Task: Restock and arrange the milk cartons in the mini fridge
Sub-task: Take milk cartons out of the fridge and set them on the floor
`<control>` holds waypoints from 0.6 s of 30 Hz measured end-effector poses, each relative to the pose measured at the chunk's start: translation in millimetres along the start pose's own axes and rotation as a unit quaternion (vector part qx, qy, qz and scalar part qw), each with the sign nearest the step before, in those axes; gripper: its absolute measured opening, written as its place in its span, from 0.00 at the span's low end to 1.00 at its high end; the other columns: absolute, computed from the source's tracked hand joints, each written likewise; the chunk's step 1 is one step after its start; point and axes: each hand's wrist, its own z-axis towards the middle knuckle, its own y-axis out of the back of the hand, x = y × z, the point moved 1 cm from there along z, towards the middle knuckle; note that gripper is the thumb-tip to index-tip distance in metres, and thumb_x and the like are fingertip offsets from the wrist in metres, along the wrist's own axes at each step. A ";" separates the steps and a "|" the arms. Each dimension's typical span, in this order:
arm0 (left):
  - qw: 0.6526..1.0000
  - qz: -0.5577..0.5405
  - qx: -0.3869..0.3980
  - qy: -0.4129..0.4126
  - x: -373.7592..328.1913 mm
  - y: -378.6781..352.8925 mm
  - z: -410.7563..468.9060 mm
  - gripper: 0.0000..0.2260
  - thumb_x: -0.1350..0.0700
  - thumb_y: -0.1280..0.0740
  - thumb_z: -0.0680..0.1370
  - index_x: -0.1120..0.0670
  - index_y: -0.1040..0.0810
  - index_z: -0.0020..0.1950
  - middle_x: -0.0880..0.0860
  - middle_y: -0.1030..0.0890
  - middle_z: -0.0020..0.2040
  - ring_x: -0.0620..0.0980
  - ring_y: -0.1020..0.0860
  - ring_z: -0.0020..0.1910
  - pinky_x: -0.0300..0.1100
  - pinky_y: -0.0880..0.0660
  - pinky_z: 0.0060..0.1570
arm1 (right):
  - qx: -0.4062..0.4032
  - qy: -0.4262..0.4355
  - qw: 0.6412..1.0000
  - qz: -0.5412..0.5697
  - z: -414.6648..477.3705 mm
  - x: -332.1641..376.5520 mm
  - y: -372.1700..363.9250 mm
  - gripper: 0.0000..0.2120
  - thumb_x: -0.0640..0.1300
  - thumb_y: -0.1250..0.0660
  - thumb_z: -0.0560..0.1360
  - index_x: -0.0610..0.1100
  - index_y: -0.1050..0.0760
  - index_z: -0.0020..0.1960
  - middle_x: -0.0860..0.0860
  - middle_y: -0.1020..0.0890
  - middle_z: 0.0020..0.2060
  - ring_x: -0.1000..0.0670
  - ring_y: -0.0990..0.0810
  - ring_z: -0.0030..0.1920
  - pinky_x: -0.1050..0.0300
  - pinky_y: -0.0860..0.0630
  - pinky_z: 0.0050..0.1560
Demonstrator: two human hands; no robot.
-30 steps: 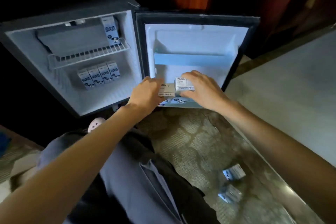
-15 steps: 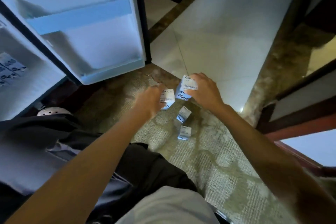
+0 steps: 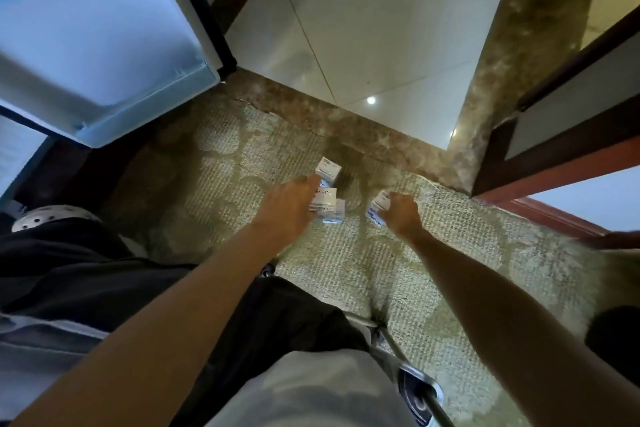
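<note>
Right hand (image 3: 398, 215) curls round a carton (image 3: 378, 206) just above the carpet (image 3: 450, 253). Left hand (image 3: 292, 206) sits against a second carton (image 3: 323, 200) — fingers hidden, grip unclear. Best to pinch each by its flat sides, upright, then lift toward the fridge door (image 3: 104, 45).

Dim, soft-focus, wide-angle edge distortion

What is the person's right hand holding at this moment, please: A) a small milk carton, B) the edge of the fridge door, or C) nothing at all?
A: the right hand has its fingers curled round a small milk carton, low over the patterned carpet.
</note>
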 end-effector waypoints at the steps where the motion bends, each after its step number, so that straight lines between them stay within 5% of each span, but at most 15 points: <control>1: 1.000 0.001 0.006 0.000 1.5 -2.4 -0.2 0.21 0.54 0.34 0.76 0.56 0.35 0.67 0.56 0.24 0.61 0.57 0.23 0.57 0.46 0.27 0.51 | 0.014 -0.006 1.000 -0.003 0.6 -4.8 -7.9 0.15 0.40 0.33 0.73 0.34 0.25 0.57 0.35 0.21 0.55 0.39 0.22 0.57 0.51 0.26 0.54; 9: 0.999 -0.016 0.035 0.019 -0.3 -12.0 -1.0 0.18 0.55 0.33 0.76 0.57 0.32 0.62 0.57 0.24 0.59 0.58 0.23 0.56 0.51 0.26 0.52 | 0.023 -0.002 0.999 -0.025 -2.1 -12.4 -42.8 0.14 0.36 0.38 0.74 0.35 0.27 0.59 0.36 0.22 0.56 0.38 0.23 0.57 0.49 0.27 0.56; 18: 0.997 -0.068 0.012 0.032 -2.4 -12.5 2.0 0.18 0.56 0.31 0.74 0.58 0.30 0.61 0.57 0.23 0.57 0.56 0.22 0.54 0.49 0.25 0.51 | 0.130 0.061 0.978 -0.153 -5.5 1.3 -2.8 0.22 0.44 0.29 0.70 0.39 0.28 0.61 0.42 0.22 0.59 0.43 0.23 0.59 0.53 0.26 0.55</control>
